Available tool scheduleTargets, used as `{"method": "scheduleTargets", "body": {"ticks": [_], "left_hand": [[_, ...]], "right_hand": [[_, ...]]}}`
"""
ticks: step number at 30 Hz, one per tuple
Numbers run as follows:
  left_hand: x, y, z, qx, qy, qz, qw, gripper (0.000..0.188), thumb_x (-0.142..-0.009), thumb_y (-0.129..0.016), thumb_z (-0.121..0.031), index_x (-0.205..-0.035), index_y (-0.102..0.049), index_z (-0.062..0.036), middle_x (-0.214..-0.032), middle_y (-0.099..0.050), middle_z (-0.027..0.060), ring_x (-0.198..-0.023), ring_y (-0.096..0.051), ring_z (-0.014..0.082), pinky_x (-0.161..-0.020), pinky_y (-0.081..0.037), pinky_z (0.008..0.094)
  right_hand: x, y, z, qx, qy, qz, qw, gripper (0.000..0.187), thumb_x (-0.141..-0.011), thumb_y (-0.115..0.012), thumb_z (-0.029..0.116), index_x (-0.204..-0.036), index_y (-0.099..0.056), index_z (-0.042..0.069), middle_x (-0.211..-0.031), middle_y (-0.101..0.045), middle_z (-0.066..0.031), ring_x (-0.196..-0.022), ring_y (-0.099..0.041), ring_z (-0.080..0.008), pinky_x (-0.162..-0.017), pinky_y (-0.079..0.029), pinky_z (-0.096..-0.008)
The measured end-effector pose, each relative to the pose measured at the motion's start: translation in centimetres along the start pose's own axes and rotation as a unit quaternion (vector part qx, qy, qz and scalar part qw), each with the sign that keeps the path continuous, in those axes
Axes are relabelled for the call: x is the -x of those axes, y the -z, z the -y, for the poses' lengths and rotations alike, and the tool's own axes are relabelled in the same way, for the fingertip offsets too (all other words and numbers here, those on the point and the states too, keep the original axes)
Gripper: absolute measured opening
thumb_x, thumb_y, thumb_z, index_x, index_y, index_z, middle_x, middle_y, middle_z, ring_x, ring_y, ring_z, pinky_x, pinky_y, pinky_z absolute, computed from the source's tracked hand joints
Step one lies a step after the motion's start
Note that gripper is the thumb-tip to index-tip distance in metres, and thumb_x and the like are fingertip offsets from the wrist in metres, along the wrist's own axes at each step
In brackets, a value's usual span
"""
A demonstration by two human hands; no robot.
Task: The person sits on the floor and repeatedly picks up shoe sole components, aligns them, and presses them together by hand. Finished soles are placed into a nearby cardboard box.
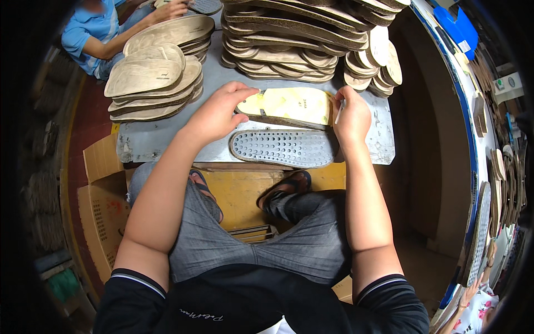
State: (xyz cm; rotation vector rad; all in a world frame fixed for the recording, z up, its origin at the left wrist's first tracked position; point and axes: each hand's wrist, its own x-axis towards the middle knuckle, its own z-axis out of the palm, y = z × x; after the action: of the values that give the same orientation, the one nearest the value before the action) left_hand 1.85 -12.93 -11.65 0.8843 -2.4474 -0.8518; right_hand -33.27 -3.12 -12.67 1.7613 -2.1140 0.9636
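A shoe sole (pixel 297 104) with a pale yellow face and a dark edge lies on the grey table, its printed face up. My left hand (pixel 218 113) grips its left end, thumb on the near side and fingers on the far side. At the sole's right end, my right hand (pixel 354 116) is closed round a thin white stick-like thing (pixel 339 113), mostly hidden by the fingers. Just nearer to me lies a second sole (pixel 283 148), showing a grey underside full of small round holes. A dark patch crosses the yellow sole near my left fingertips.
Tall piles of soles (pixel 289 42) fill the table's far side, with lower stacks at left (pixel 144 78) and right (pixel 378 61). An open cardboard box (pixel 103 206) stands left of my legs. Across the table sits a person in a blue shirt (pixel 83 33). Shelving edges the right.
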Motion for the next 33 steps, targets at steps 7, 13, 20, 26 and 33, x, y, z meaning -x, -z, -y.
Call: {"method": "scheduleTargets", "body": {"ticks": [7,13,20,26,33], "left_hand": [[0.7,0.2,0.4,-0.014,0.007,0.010,1.000,0.063,-0.095,-0.092,-0.004,-0.156,-0.080,-0.0165,-0.156,-0.068,0.0208,-0.138,-0.071,0.0407,-0.119,-0.060,0.0455],[0.3,0.0,0.2,-0.067,-0.011,0.014,0.998,0.061,-0.093,-0.094,-0.005,-0.152,-0.083,-0.0185,-0.158,-0.069,0.0216,-0.137,-0.072,0.0415,-0.116,-0.062,0.0466],[0.4,-0.7,-0.1,-0.085,-0.030,-0.016,0.996,0.057,-0.095,-0.094,-0.009,-0.150,-0.084,-0.0178,-0.161,-0.068,0.0228,-0.141,-0.071,0.0427,-0.117,-0.061,0.0472],[0.5,-0.3,0.3,-0.043,-0.003,-0.016,0.999,0.052,-0.096,-0.094,-0.013,-0.147,-0.086,-0.0154,-0.163,-0.067,0.0226,-0.144,-0.069,0.0417,-0.119,-0.060,0.0468],[0.1,-0.1,0.2,-0.046,-0.002,0.004,0.999,0.045,-0.093,-0.097,-0.011,-0.138,-0.089,-0.0105,-0.155,-0.072,0.0210,-0.141,-0.071,0.0403,-0.116,-0.061,0.0462]], "right_hand": [[0.6,2.3,-1.2,-0.097,-0.063,0.140,0.983,0.022,-0.093,-0.093,0.010,-0.104,-0.074,0.003,-0.101,-0.084,-0.0179,-0.098,-0.083,-0.0389,-0.091,-0.063,-0.0452],[0.7,2.3,-1.5,-0.122,-0.134,0.183,0.966,0.026,-0.089,-0.093,0.004,-0.106,-0.073,0.001,-0.095,-0.081,-0.0158,-0.090,-0.079,-0.0315,-0.089,-0.061,-0.0418],[0.7,0.9,-3.6,-0.222,-0.199,0.210,0.931,0.030,-0.091,-0.095,0.001,-0.103,-0.068,0.003,-0.089,-0.072,0.0015,-0.080,-0.061,-0.0083,-0.075,-0.053,-0.0273],[0.9,1.0,-0.6,-0.154,-0.170,0.175,0.958,0.033,-0.088,-0.099,0.007,-0.099,-0.068,0.004,-0.084,-0.065,0.0016,-0.076,-0.055,-0.0097,-0.072,-0.049,-0.0303],[1.4,0.6,-1.0,-0.124,-0.141,0.153,0.970,0.037,-0.086,-0.101,0.016,-0.110,-0.075,0.004,-0.099,-0.083,-0.0152,-0.090,-0.079,-0.0316,-0.088,-0.061,-0.0428]]}}
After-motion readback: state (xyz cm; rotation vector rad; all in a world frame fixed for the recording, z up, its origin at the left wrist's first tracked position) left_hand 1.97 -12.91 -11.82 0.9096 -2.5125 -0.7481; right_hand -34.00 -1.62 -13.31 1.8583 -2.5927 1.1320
